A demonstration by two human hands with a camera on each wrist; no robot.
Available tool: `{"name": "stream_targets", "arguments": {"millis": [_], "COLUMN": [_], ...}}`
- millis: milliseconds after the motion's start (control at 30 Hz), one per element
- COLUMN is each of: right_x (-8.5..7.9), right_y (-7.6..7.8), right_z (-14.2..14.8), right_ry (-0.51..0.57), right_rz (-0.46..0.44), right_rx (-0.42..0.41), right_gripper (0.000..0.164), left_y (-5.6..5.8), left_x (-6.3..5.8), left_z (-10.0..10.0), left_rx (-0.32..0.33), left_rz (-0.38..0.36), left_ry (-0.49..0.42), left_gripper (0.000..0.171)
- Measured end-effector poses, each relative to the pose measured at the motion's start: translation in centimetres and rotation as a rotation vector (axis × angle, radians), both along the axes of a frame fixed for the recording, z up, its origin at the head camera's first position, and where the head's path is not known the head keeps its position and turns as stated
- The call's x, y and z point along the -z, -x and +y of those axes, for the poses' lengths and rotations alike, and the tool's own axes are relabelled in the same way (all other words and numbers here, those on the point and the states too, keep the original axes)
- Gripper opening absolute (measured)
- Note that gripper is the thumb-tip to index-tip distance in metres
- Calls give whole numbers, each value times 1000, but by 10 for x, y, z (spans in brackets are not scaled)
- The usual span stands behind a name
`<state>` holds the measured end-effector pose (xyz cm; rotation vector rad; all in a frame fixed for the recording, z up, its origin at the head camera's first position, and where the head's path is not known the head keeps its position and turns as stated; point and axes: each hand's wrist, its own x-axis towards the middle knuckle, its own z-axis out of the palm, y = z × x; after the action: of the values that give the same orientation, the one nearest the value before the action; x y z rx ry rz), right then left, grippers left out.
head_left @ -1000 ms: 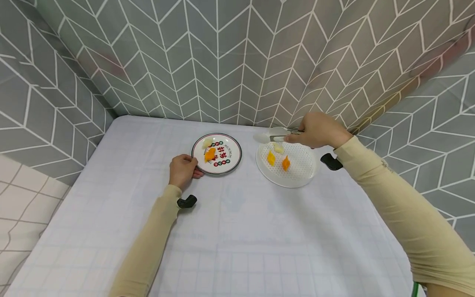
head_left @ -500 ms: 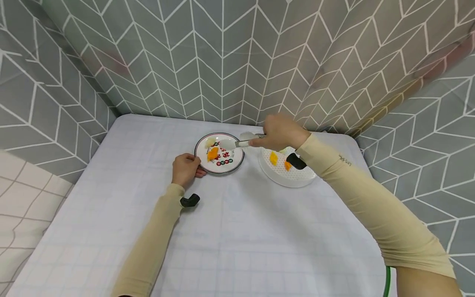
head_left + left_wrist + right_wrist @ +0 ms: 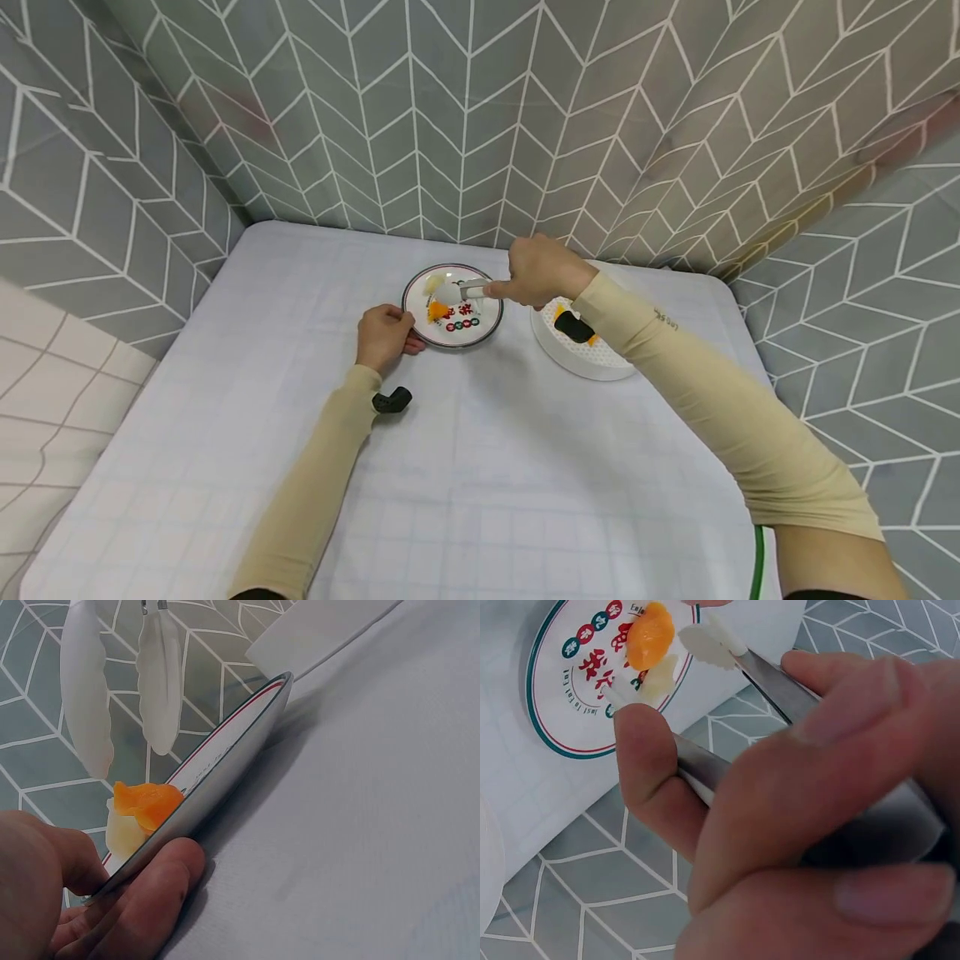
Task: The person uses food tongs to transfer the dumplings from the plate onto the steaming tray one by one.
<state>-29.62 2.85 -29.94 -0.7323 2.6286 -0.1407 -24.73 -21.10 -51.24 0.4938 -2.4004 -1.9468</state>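
Observation:
My left hand (image 3: pixel 382 337) pinches the near-left rim of a white plate (image 3: pixel 486 319) with red print and a dark edge. In the left wrist view its thumb lies over the rim and its fingers beneath. On the plate sit an orange dumpling-like piece (image 3: pixel 150 802) and a pale yellowish one (image 3: pixel 124 834), side by side. My right hand (image 3: pixel 543 271) grips metal tongs (image 3: pixel 474 289) with white scalloped tips. Over the plate, close to the two pieces, the tips (image 3: pixel 160 697) stand apart with nothing between them.
Right of the plate is a round white perforated tray (image 3: pixel 573 361); yellow and orange pieces on it are partly hidden by the right wrist's black mount (image 3: pixel 575 327). A white cloth (image 3: pixel 465 467) covers the table. Behind rises a grey patterned curtain (image 3: pixel 450 125).
My right hand has carried the tongs left from above the perforated tray to over the plate. The left hand keeps its hold on the rim. The head view has shifted slightly.

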Motion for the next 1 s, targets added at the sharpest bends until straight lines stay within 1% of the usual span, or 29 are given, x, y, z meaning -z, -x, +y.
{"name": "stream_targets", "arguments": {"millis": [167,300,500,733,833,1000], "right_x": [-5,-4,-1,-5,-3,2], "right_y": [1,1,1,1,2,3], "right_z": [-2,-7,-17,-31,-35,-42], "right_ry": [-6,-31,-78,-112,-121,-143], "right_rz": [-22,-28,-21,-2,-4,-9], "right_rx": [23,21,4,-23,-26,-37], "right_gripper": [49,49,49,52,52,51], "left_y": [1,3,2,0,0,0], "left_x": [-3,-1,3,0,-2,-2], "left_z": [0,0,1,0,0,0], "left_rx": [3,-5,-13,-10,-11,-15], "left_rz": [14,18,16,9,15,21], "left_ry": [20,9,3,-10,-27,-27], "left_gripper": [23,23,23,25,24,24]}}
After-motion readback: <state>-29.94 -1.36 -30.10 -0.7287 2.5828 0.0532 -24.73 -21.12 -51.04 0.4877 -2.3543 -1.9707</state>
